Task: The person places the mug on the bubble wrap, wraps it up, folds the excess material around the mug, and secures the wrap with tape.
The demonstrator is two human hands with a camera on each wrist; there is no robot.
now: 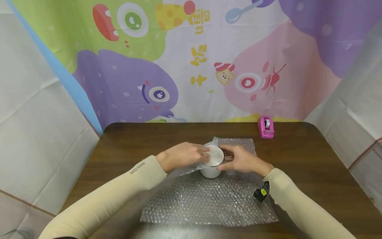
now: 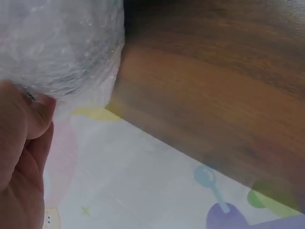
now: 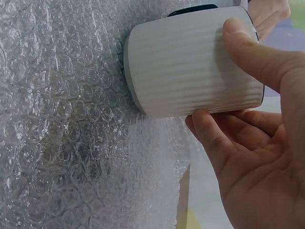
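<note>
A white ribbed mug [image 1: 210, 172] with a dark rim stands on a sheet of bubble wrap [image 1: 206, 200]. My right hand [image 1: 243, 159] grips its side, thumb on one face and fingers on the other, as the right wrist view shows on the mug [image 3: 190, 64]. Part of the dark handle [image 3: 193, 9] shows along the mug's far side. At the mouth, my left hand [image 1: 185, 155] pinches a raised part of the bubble wrap [image 2: 62, 43] against the rim. Whitish, bubbly-looking material shows within the mouth; whether it lies inside or over it I cannot tell.
A pink tape dispenser [image 1: 266, 127] with a roll of tape stands at the back right of the brown wooden table [image 1: 301, 159]. Behind the table hangs a cartoon-printed curtain [image 1: 185, 86]. A black band with a small device [image 1: 261, 192] is on the right wrist.
</note>
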